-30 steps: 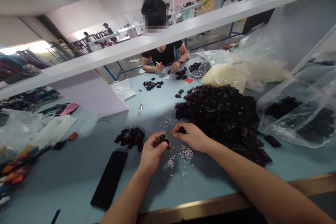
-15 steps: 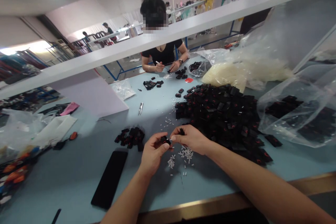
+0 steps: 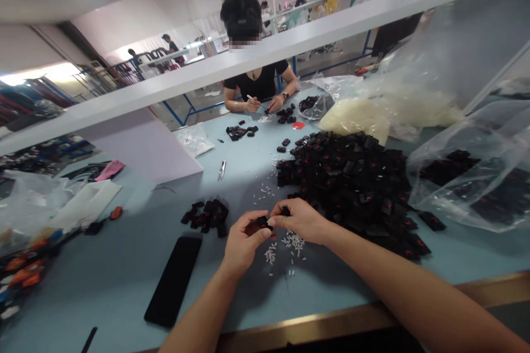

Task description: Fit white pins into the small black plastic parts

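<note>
My left hand (image 3: 244, 238) pinches a small black plastic part (image 3: 263, 223) between thumb and fingers. My right hand (image 3: 298, 219) holds another small black part (image 3: 285, 210) in its fingertips, and the two hands nearly meet over the table. Below them lie scattered small white pegs (image 3: 293, 241), with a second little cluster (image 3: 270, 254) under my left hand. A large heap of black parts with red marks (image 3: 348, 187) lies just beyond my right hand. A smaller black heap (image 3: 206, 218) lies left of my left hand.
A black phone (image 3: 173, 281) lies on the blue table (image 3: 124, 265) near my left forearm. Small snips (image 3: 222, 170) lie ahead. Plastic bags of black parts (image 3: 467, 176) and cream pellets (image 3: 368, 116) sit right. A co-worker (image 3: 259, 83) works beyond a white shelf (image 3: 165, 85).
My hands have come closer together, and the black part in my left hand now meets my right hand's fingertips. The view has shifted slightly.
</note>
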The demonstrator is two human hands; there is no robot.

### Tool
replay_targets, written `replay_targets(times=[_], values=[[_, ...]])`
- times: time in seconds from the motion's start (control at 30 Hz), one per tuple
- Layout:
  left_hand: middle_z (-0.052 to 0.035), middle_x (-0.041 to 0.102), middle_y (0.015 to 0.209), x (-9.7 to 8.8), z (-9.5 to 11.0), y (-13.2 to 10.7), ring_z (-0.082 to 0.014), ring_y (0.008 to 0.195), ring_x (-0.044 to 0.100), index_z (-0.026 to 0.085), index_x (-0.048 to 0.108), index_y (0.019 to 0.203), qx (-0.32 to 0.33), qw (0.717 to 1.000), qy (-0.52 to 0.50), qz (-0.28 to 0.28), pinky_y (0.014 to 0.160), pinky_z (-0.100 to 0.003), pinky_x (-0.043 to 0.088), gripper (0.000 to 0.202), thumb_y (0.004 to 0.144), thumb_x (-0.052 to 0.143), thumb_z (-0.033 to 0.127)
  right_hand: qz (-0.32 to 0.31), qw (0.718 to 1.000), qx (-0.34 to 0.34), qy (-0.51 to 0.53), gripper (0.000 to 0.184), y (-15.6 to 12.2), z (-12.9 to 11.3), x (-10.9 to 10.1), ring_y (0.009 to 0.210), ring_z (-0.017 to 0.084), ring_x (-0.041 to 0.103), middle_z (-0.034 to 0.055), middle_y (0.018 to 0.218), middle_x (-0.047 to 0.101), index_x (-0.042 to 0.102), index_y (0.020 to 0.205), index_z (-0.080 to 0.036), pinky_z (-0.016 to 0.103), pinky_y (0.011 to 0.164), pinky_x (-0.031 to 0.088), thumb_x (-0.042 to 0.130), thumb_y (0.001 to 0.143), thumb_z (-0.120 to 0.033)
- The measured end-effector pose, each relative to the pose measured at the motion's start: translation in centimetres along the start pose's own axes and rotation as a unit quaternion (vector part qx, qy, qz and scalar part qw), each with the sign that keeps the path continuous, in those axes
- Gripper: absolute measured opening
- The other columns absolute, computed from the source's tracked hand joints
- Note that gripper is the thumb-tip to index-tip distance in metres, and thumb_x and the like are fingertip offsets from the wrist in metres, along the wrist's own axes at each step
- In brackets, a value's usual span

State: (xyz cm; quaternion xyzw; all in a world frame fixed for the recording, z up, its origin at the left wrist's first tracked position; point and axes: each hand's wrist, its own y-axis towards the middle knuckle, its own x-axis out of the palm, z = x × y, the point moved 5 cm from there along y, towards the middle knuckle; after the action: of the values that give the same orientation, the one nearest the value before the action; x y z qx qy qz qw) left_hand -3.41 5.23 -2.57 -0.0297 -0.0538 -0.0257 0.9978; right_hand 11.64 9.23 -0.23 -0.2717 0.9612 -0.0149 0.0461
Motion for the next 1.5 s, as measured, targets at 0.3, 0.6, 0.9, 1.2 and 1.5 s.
replay_targets(times=[0.3,0.6,0.9,1.2,1.5], values=[[-0.0040,0.072,0.085,0.4,-0.3,-0.2,-0.0190,0.076,0.067,0.022,0.073,0.098,-0.033,0.999,-0.029,-0.013,0.069,-0.033,0.059,0.035,0.064,0.081,0.020,-0.032,0.996,0.020,0.082,0.025,-0.2,0.2,0.6,0.056,0.012,0.051,-0.0023,0.059,0.060,0.058,0.068,-0.016,0.024,0.055,0.037,0.073,0.069,-0.037],[-0.0006,0.070,0.080,0.8,-0.3,-0.3,-0.0177,0.065,0.069,0.023,0.070,0.100,-0.043,0.992,-0.115,-0.025,0.061,-0.033,0.059,0.035,0.067,0.080,0.021,-0.008,0.996,0.016,0.091,0.045,0.1,1.2,0.2,0.051,0.009,0.041,-0.0051,0.056,0.049,0.056,0.072,-0.016,0.022,0.047,0.028,0.071,0.069,-0.058],[-0.0027,0.069,0.086,0.5,0.4,0.0,-0.0186,0.070,0.071,0.019,0.062,0.099,-0.052,0.984,-0.171,0.001,0.065,-0.032,0.059,0.027,0.075,0.073,0.020,0.024,0.985,0.039,0.166,0.050,0.4,1.9,-0.4,0.043,0.007,0.034,-0.0052,0.053,0.043,0.055,0.071,-0.017,0.019,0.038,0.022,0.055,0.081,-0.066],[-0.0032,0.071,0.085,0.4,0.4,0.1,-0.0204,0.068,0.072,0.017,0.057,0.088,-0.052,0.986,-0.156,0.012,0.063,-0.034,0.059,0.023,0.072,0.073,0.018,0.033,0.982,0.040,0.184,0.050,0.3,1.6,-0.5,0.043,0.006,0.035,-0.0045,0.054,0.046,0.056,0.069,-0.016,0.018,0.037,0.022,0.057,0.080,-0.065],[-0.0043,0.072,0.084,0.6,0.6,0.0,-0.0221,0.067,0.072,0.016,0.057,0.083,-0.054,0.986,-0.155,0.020,0.061,-0.034,0.058,0.022,0.068,0.072,0.015,0.116,0.952,0.048,0.278,0.055,0.2,1.5,-1.0,0.051,0.011,0.048,0.0007,0.061,0.053,0.064,0.070,-0.016,0.021,0.040,0.037,0.057,0.076,-0.070]])
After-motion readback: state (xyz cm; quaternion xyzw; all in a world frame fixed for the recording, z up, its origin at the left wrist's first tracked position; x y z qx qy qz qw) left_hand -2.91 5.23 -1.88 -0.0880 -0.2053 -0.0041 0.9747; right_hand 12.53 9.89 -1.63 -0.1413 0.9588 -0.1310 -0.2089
